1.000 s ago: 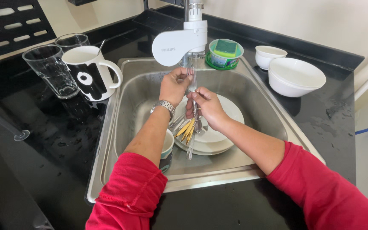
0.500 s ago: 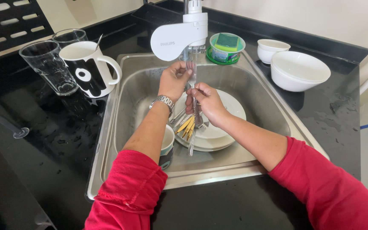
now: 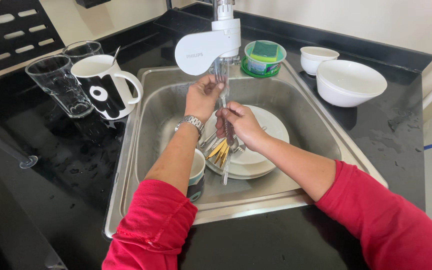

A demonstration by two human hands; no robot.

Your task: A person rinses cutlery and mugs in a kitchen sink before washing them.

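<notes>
Head view: both hands in the steel sink (image 3: 321,125), under the white tap head (image 3: 203,50). Left hand (image 3: 203,95) raised just below the spout, fingers pinched around the upper ends of a bundle of cutlery (image 3: 224,115). Right hand (image 3: 240,124) clenched around the middle of the same bundle, gold-coloured tips fanning out beneath it, above stacked white plates (image 3: 271,135). A small cup (image 3: 197,172) by the left forearm, inside the basin. On the black counter (image 3: 71,160), left of the sink: two clear glasses (image 3: 56,85) and a black-and-white mug (image 3: 103,85). Behind the tap, a green tub with a sponge (image 3: 264,56); to the right, two white bowls (image 3: 348,82).

Best done, probably, by keeping the bundle upright in the stream, turning it slowly, loosening the right grip so water reaches between pieces, tips kept low over the plates.
</notes>
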